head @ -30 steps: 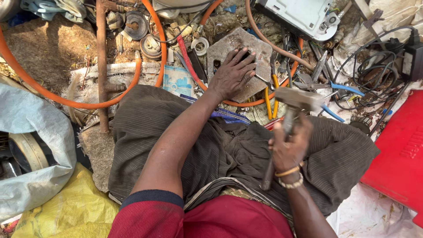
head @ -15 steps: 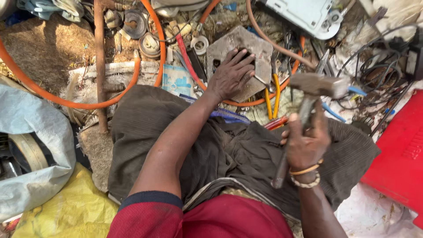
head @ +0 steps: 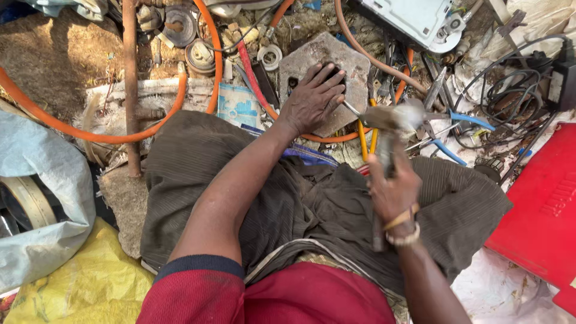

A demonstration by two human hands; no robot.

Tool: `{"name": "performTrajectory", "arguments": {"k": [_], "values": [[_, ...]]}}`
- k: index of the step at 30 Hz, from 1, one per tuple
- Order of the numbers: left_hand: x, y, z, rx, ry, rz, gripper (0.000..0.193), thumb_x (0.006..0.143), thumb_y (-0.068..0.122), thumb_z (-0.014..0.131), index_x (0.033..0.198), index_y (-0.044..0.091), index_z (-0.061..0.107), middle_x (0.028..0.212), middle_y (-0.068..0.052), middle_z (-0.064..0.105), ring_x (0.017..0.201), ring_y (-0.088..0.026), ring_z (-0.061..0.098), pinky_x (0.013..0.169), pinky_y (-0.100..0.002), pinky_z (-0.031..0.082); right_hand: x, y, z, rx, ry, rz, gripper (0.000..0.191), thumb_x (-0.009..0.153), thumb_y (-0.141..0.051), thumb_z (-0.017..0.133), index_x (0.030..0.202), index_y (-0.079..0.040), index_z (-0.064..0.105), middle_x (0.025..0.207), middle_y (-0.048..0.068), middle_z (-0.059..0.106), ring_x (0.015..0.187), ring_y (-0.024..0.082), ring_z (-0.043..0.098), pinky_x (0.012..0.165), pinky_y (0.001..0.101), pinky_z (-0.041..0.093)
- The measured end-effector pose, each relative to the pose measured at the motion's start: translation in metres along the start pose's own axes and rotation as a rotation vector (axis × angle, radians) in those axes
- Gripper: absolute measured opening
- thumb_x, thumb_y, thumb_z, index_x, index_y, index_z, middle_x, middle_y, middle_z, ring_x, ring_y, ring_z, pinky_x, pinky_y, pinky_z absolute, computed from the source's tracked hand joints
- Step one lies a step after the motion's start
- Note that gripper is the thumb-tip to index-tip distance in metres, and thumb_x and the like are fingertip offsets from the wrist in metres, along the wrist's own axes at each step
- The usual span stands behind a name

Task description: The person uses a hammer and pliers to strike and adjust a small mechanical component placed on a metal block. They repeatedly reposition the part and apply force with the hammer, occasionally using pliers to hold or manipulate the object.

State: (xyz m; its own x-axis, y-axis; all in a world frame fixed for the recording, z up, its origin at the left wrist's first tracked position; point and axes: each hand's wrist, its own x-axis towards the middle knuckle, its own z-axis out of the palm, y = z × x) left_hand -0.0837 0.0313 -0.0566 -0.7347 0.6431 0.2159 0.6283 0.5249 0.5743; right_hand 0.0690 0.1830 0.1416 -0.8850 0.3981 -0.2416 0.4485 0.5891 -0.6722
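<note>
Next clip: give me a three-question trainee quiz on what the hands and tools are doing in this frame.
1. True or false: the left hand rests flat on the grey stone block.
2. What does the right hand grip?
A. the blue-handled pliers
B. a hammer
C. the orange hose
3. Fill in: the hammer's head shows ____ from motion, to the right of the left hand's fingertips.

Key:
1. True. The palm and spread fingers press on the block.
2. B. The fist closes round the handle, with the head up by the block.
3. Blurred.
</note>
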Motion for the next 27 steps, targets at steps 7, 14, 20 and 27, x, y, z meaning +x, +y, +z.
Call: {"name": "performTrajectory", "arguments": {"k": [7, 14, 20, 27], "values": [[0.001, 0.004, -0.006, 0.057, 0.027, 0.028, 0.046, 0.114, 0.037, 0.036, 0.132, 0.008, 0.067, 0.155, -0.010, 0.051, 0.150, -0.030, 0.034, 0.128, -0.047, 0.019, -0.012, -0.002, -0.049, 0.032, 0.315, -0.293, 0.061, 0.112, -0.034, 0.065, 0.159, 0.001, 0.045, 0.099, 0.012, 0.067, 0.066, 0.013, 0.066, 0.054, 0.0256, 0.058], [-0.001, 0.000, -0.005, 0.074, 0.023, 0.051, 0.042, 0.113, 0.034, 0.041, 0.130, 0.006, 0.067, 0.154, -0.011, 0.052, 0.149, -0.031, 0.037, 0.127, -0.048, 0.020, -0.007, 0.002, 0.005, -0.002, -0.044, -0.017, 0.070, 0.097, -0.027, 0.069, 0.158, 0.000, 0.046, 0.086, 0.011, 0.073, 0.060, 0.011, 0.065, 0.048, 0.0277, 0.054], [0.001, 0.001, -0.004, 0.068, 0.042, 0.076, 0.043, 0.113, 0.033, 0.040, 0.128, 0.005, 0.069, 0.154, -0.011, 0.053, 0.149, -0.030, 0.037, 0.127, -0.048, 0.020, -0.030, 0.000, -0.042, 0.065, 0.253, -0.186, 0.061, 0.109, -0.024, 0.068, 0.157, 0.004, 0.043, 0.099, 0.012, 0.070, 0.062, 0.011, 0.065, 0.051, 0.0260, 0.055], [0.000, 0.001, -0.002, 0.082, 0.024, 0.046, 0.044, 0.114, 0.034, 0.039, 0.127, 0.006, 0.069, 0.154, -0.011, 0.052, 0.149, -0.031, 0.037, 0.128, -0.048, 0.019, -0.021, 0.019, 0.023, 0.076, 0.018, 0.143, 0.062, 0.098, -0.028, 0.068, 0.152, -0.003, 0.052, 0.086, 0.006, 0.069, 0.052, 0.009, 0.059, 0.042, 0.0240, 0.051]]}}
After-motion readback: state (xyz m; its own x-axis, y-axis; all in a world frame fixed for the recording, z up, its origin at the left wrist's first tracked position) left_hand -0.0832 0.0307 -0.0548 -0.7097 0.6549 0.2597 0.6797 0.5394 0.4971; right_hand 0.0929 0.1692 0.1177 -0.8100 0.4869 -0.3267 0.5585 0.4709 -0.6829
